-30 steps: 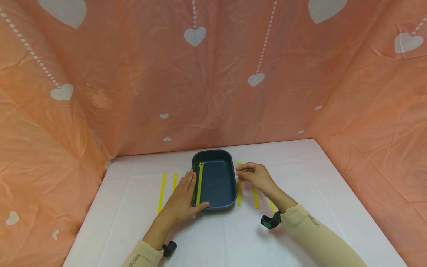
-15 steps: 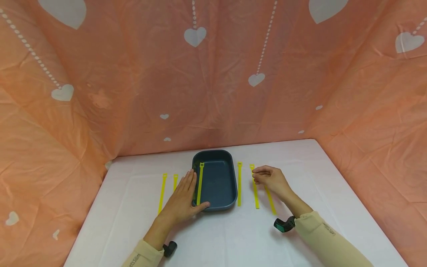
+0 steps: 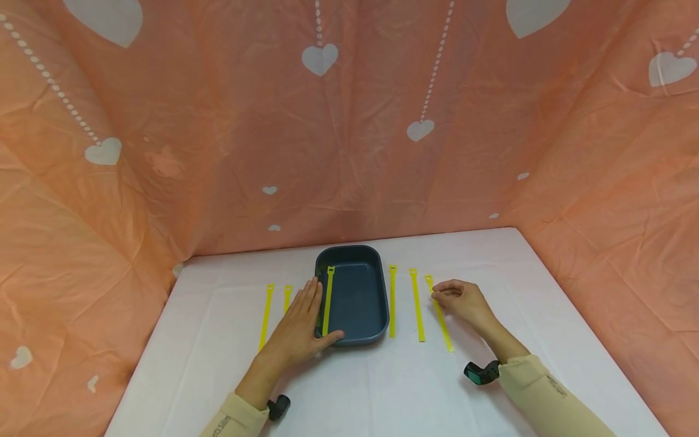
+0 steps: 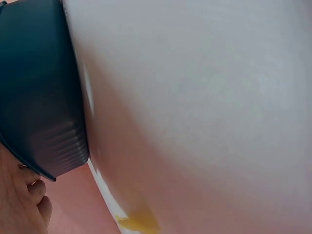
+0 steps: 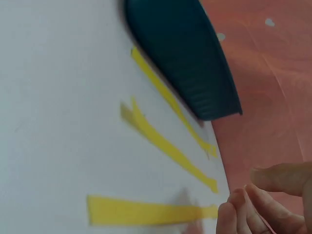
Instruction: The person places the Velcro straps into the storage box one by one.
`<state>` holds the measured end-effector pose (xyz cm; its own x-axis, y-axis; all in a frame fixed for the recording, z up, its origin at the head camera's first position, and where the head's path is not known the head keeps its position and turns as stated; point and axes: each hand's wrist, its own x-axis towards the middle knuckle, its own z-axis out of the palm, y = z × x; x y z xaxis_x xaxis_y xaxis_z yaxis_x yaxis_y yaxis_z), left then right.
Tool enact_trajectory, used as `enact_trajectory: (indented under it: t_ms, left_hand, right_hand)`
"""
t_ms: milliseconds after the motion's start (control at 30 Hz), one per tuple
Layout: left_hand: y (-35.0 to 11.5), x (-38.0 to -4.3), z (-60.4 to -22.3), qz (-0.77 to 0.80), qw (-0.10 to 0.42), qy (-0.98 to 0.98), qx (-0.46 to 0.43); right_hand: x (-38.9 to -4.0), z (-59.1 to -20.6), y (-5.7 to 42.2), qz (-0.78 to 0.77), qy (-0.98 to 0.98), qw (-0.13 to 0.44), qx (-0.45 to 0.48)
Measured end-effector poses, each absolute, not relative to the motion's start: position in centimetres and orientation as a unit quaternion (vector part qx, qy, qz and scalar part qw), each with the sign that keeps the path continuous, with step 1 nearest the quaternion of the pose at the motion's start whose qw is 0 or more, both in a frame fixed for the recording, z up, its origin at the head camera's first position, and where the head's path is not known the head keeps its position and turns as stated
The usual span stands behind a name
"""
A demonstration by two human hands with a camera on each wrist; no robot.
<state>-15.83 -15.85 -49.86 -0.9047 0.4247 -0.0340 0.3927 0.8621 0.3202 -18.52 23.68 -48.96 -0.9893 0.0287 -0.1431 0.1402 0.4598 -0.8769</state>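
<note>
A dark blue rectangular tray (image 3: 357, 338) stands mid-table, with one yellow strap (image 3: 327, 300) lying inside along its left side. My left hand (image 3: 295, 334) rests against the tray's left rim, fingers straight and thumb spread at the near corner. In the left wrist view its fingers (image 4: 45, 209) show just below the tray's edge. My right hand (image 3: 464, 303) hovers by the slotted head of the rightmost yellow strap (image 3: 441, 321), fingers loosely bent. The right wrist view shows a gap between thumb (image 5: 282, 178) and fingers, with that strap lying on the table behind.
Right of the tray lie two more yellow straps, the near one (image 3: 392, 303) and the middle one (image 3: 417, 306). Two others, an outer strap (image 3: 266, 315) and an inner strap (image 3: 287, 297), lie left of it, partly behind the left hand. Pink heart-print cloth (image 3: 349, 152) walls the white table (image 3: 371, 394).
My right hand has moved rightward and slightly nearer, from the strap beside the tray past the middle one to the rightmost. My left hand and the tray have stayed put.
</note>
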Motion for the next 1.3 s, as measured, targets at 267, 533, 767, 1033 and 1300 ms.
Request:
enact_trajectory:
  t_ms: [267, 533, 767, 1033, 1300]
  left_hand:
    - [-15.8, -15.8, -49.8, 0.156, 0.051, 0.964, 0.212]
    - [-15.9, -15.7, -49.8, 0.157, 0.051, 0.963, 0.211]
    - [-15.9, -15.7, -49.8, 0.159, 0.053, 0.963, 0.210]
    - [-15.8, -15.6, -49.6, 0.162, 0.057, 0.963, 0.208]
    - [-15.7, -15.6, -49.5, 0.162, 0.053, 0.963, 0.210]
  right_hand:
    - [-18.1, -49.5, 24.4, -0.505, 0.860, 0.059, 0.041]
    - [-18.0, -50.1, 24.5, -0.451, 0.890, 0.059, 0.031]
    - [-17.8, -50.3, 24.6, -0.410, 0.909, 0.064, 0.034]
    - [-17.8, -50.4, 24.4, -0.397, 0.915, 0.060, 0.030]
    - [-17.9, -50.3, 24.0, -0.362, 0.928, 0.080, 0.035]
